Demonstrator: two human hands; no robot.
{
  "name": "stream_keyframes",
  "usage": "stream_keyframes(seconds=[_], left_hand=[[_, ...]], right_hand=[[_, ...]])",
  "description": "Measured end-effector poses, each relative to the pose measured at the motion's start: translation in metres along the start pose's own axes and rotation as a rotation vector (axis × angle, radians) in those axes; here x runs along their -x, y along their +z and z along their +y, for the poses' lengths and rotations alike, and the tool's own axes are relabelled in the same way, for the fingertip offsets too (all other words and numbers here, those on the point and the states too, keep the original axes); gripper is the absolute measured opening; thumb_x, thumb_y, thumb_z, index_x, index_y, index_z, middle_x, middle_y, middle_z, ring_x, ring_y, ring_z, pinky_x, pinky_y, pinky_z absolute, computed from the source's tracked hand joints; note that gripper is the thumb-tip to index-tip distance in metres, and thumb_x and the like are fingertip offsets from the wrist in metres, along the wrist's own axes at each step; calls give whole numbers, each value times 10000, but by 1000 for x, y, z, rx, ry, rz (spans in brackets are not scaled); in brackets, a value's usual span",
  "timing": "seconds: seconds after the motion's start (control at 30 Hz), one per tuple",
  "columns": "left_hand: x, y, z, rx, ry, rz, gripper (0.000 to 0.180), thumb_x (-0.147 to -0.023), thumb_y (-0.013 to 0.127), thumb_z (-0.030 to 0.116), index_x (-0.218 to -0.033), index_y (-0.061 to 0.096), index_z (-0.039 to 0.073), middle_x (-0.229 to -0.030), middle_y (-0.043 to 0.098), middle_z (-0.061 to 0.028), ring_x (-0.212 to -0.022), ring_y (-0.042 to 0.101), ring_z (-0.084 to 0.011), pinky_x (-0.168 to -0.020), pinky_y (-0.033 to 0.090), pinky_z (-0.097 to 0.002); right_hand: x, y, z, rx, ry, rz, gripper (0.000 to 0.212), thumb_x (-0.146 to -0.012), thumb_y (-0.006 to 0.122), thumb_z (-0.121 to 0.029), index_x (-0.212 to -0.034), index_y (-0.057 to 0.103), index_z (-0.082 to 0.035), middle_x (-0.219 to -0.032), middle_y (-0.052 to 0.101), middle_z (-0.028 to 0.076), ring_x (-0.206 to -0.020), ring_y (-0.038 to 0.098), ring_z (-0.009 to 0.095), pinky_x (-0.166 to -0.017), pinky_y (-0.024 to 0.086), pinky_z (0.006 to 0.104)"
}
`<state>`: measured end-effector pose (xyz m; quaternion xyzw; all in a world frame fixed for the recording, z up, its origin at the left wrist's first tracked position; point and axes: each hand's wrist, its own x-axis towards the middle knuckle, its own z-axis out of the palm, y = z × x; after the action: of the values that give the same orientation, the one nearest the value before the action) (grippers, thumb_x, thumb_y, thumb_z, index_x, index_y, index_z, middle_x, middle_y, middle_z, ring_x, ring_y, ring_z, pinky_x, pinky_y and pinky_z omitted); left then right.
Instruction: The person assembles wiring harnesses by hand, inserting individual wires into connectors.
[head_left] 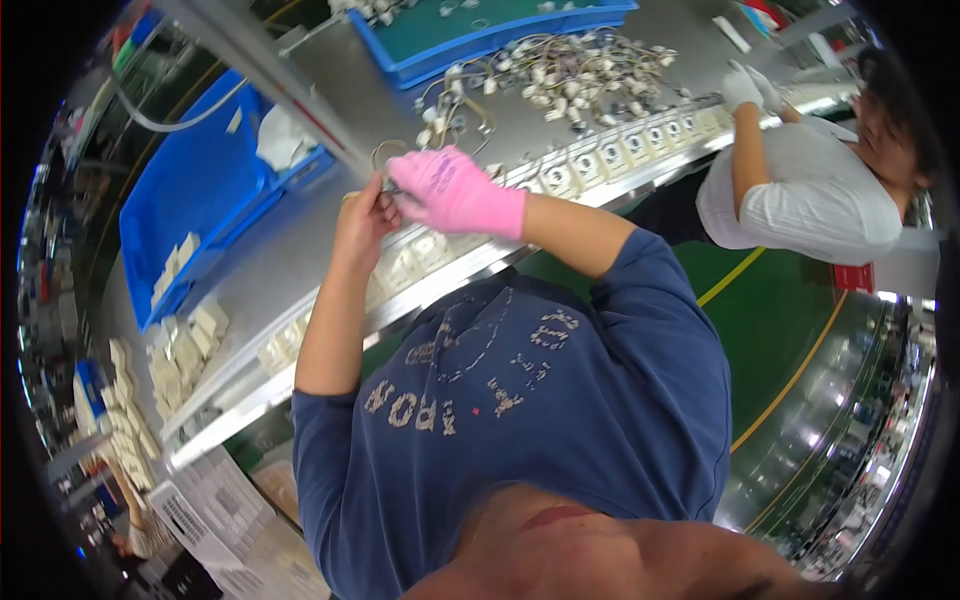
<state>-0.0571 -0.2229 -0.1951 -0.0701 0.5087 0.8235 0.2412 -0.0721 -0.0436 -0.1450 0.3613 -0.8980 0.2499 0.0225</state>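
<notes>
Over the work surface my two hands meet, fingertips pressed together. My bare left hand (364,222) is closed in a pinch. My right hand (450,190), in a pink glove, closes around the same spot from the right. Between them is a small greyish wired part (390,186), mostly hidden by the fingers; a thin brownish wire (378,150) loops up beside it. Just below the hands runs a row of white square housings (560,180) with round dark centres, along the near edge. Beyond lies a heap of white connectors with wires (580,85).
A blue tray (410,72) stands at the back; a blue bin (150,210) with white pieces is at left. A metal post (270,75) rises close to my hands. White blocks (185,355) are stacked at lower left. A co-worker's gloved hands (745,88) work at right.
</notes>
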Motion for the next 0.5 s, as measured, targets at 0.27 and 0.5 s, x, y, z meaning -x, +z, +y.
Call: stream_keyframes(seconds=[0.27, 0.5], left_hand=[[22, 21, -10, -812, 338, 259, 239, -852, 577, 208, -714, 543, 16, -575, 454, -37, -543, 478, -185, -515, 377, -324], [44, 14, -31, -1385, 684, 69, 99, -769, 593, 135, -788, 579, 39, -743, 484, -109, -725, 499, -285, -625, 403, -392]], right_hand=[[22, 4, 12, -277, -66, -107, 286, -784, 579, -221, -1002, 500, -54, -837, 545, 136, -815, 559, 308, -710, 453, 364], [26, 19, 9, 128, -326, -382, 221, -780, 592, -270, -885, 503, -97, -848, 563, 94, -827, 583, 272, -701, 442, 393]])
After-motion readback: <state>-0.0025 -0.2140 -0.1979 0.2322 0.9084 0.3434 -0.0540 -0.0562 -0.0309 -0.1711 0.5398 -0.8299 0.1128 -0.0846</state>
